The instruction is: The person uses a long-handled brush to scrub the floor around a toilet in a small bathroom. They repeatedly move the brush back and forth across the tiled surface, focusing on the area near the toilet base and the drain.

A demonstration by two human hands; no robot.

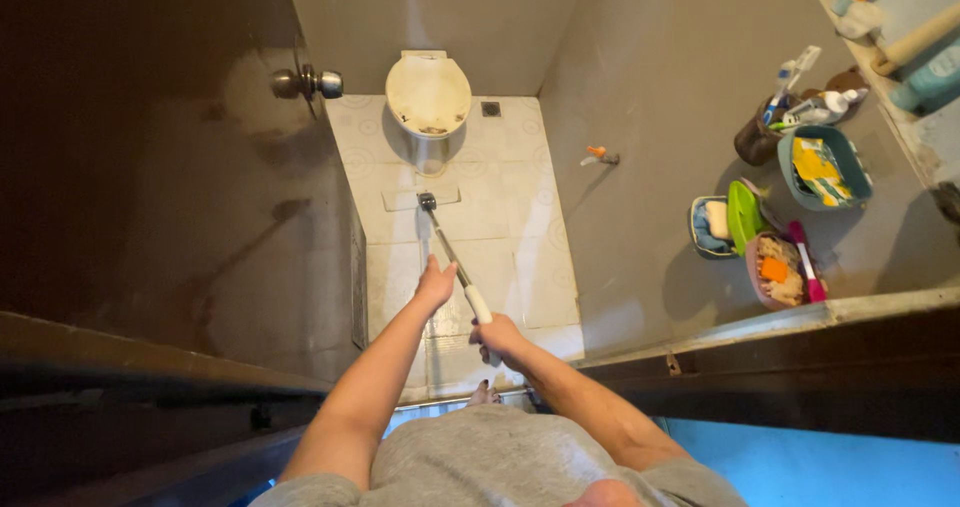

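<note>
We are looking straight down into a small tiled bathroom. Both of our arms are extending forward over the white tiled floor (520, 217).

Right hand (500, 339): the grip is closing fully around the white end of the long-handled brush (452, 257). The fingers are wrapping the handle, leaving no visible gap.

Left hand (436, 285): this hand is sitting further down the shaft, just beside the metal section. The palm is facing the shaft and the fingers are appearing loosely extended. We cannot tell whether this grip is closing on the shaft or only resting against it, as the contact side is hidden.

The brush is running diagonally from the right hand toward the toilet (429, 95). Its dark head (427, 202) is resting on the floor, just in front of the toilet base and near a raised white tile strip. The toilet lid is lying closed, showing stains.

A round metal door knob (308, 83) is projecting at the left, on the dark door (150, 197). A small wall tap (598, 154) with an orange top is sticking out of the grey wall at the right. Further right, containers on the wall are holding toothbrushes (792, 82), a yellow packet in a teal basket (826, 167), and sponges in a pink basket (780, 272).
</note>
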